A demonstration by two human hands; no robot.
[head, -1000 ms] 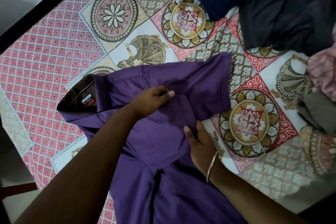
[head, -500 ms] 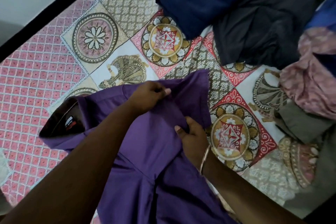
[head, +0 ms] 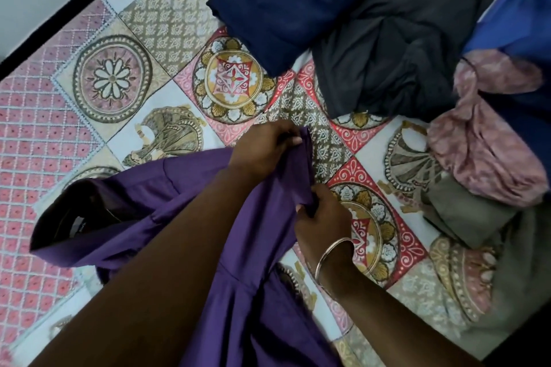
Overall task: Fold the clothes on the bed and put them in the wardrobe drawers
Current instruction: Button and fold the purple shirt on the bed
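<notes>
Hands pinch purple shirt [head: 262, 217] sleeve: left hand [head: 265, 146] gripping far edge, right hand [head: 322, 217] gripping near edge, both fingers curled, over bed [head: 44, 134].

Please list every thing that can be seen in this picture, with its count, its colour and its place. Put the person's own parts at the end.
purple shirt: one, purple with a dark inner collar, lower left of the bedsheet, partly lifted
navy cloth: one, dark blue, top centre
dark grey garment: one, charcoal, top right, beside the navy cloth
blue garment: one, bright blue, top right corner
pink cloth: one, mottled pink, right edge
olive garment: one, grey-green, right, below the pink cloth
bedsheet: one, patterned pink, red and beige, under everything
bangle: one, metal, right wrist
left hand: grips the shirt's edge
right hand: pinches the shirt's edge
</notes>
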